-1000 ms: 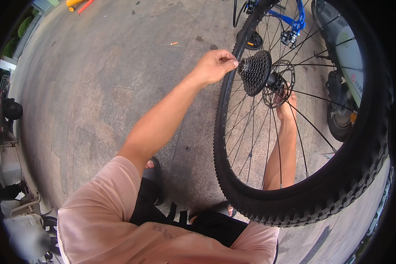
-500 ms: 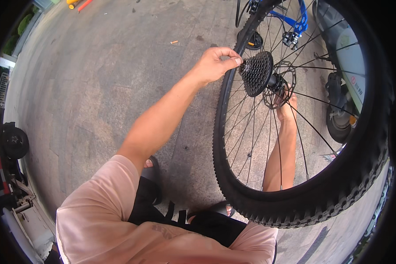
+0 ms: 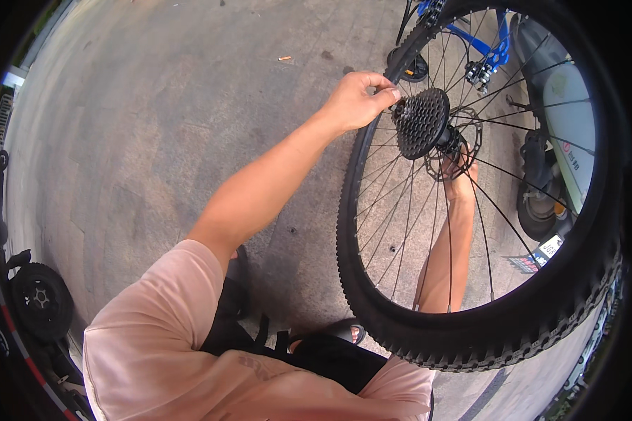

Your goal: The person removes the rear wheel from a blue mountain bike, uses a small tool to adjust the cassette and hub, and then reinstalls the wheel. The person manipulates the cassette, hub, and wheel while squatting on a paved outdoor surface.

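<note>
A black-tyred bicycle wheel (image 3: 374, 319) stands tilted in front of me on the right, filling much of that side. My left hand (image 3: 366, 98) reaches across to the small end of its cassette (image 3: 423, 123). Thumb and fingers are pinched together there on the tip of the axle; the exact spot is partly covered by my fingers. Behind the spokes, my right hand (image 3: 461, 175) closes about the other end of the hub, beside the brake disc (image 3: 475, 126). The disc and hub hide most of its fingers.
Beyond the wheel are a blue bicycle frame (image 3: 500, 50) and a pedal (image 3: 413, 64). A pale scooter (image 3: 567, 105) stands behind the spokes at right. A vehicle's small black wheel (image 3: 42, 302) is at far left. Paving (image 3: 154, 140) lies below, with a cigarette butt (image 3: 284, 58).
The view has shifted, so more of the left vehicle's wheel shows. Both hands and the cassette appear slightly farther right in the picture. The hands keep their places at the hub.
</note>
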The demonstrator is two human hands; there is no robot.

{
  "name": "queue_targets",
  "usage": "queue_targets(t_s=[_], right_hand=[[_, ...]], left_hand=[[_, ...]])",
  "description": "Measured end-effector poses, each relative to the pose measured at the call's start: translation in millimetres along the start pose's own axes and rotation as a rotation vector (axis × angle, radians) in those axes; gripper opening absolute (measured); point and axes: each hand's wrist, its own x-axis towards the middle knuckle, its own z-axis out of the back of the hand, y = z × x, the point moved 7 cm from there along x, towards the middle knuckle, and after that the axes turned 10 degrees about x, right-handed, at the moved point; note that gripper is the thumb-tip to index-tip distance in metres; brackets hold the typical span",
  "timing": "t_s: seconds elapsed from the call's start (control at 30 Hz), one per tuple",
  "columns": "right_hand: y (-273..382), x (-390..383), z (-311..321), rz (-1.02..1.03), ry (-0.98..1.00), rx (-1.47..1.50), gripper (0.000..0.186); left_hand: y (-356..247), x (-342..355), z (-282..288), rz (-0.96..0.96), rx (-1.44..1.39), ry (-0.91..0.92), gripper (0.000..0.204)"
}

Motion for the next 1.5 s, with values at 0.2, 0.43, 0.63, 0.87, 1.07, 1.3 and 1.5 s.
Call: queue_targets(t_s=[0.2, 0.43, 0.63, 0.87, 1.07, 1.3, 1.5], right_hand=[[3, -5, -12, 0.051, -0.079, -0.007, 0.030], [-11, 17, 26, 0.018, 0.007, 0.004, 0.012], [-14, 14, 16, 0.000, -0.027, 0.006, 0.013], [-3, 6, 7, 0.068, -0.066, -0.039, 0.031], [2, 1, 2, 0.076, -0.057, -0.032, 0.030], [-2, 5, 5, 0.031, 0.002, 0.041, 0.013], [-3, 6, 6, 0.052, -0.056, -0.021, 0.024]], left_hand=[[-4, -4, -4, -0.033, -0.066, 0.090, 0.037], [-11, -3, -5, -0.075, 0.028, 0.052, 0.023], [16, -3, -7, 0.160, 0.160, 0.213, 0.036], [15, -2, -11, 0.145, 0.154, 0.171, 0.034], [14, -6, -12, 0.250, 0.150, 0.238, 0.028], [4, -7, -10, 0.166, 0.075, 0.216, 0.034], [0, -7, -7, 0.181, 0.093, 0.132, 0.028]])
